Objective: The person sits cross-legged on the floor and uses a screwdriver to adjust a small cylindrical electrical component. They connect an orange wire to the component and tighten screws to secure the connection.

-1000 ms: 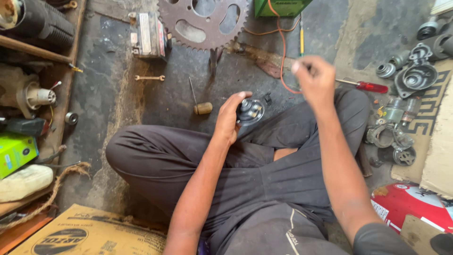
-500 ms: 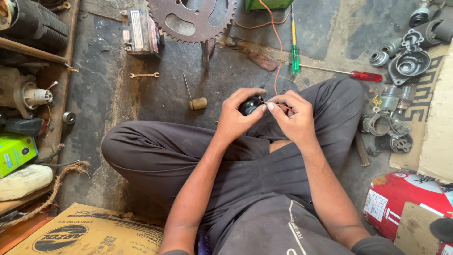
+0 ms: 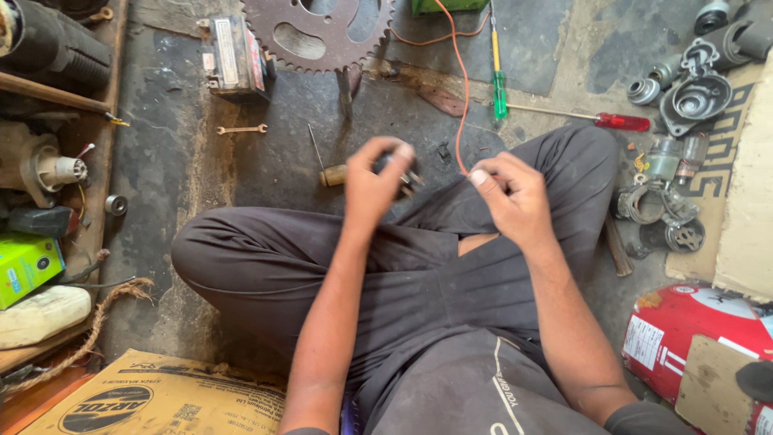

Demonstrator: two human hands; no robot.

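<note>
Cardboard box (image 3: 153, 399) lies nearest, at the lower left, with a red canister (image 3: 692, 338) at the lower right. Crossed legs in dark trousers (image 3: 386, 266) fill the middle. Above the knees, the left hand (image 3: 372, 189) is closed around a small dark metal part (image 3: 405, 179), blurred and mostly hidden by the fingers. The right hand (image 3: 515, 197), just beside it but apart, pinches the end of an orange wire (image 3: 459, 97) between thumb and forefinger. On the floor (image 3: 177, 169) beyond lie a wooden-handled tool (image 3: 326, 165), a small spanner (image 3: 241, 129), a green screwdriver (image 3: 499, 89) and a red-handled screwdriver (image 3: 596, 119). Farthest off sit a toothed sprocket (image 3: 318, 32), a small battery (image 3: 235, 58) and grey metal housings (image 3: 692, 97).
</note>
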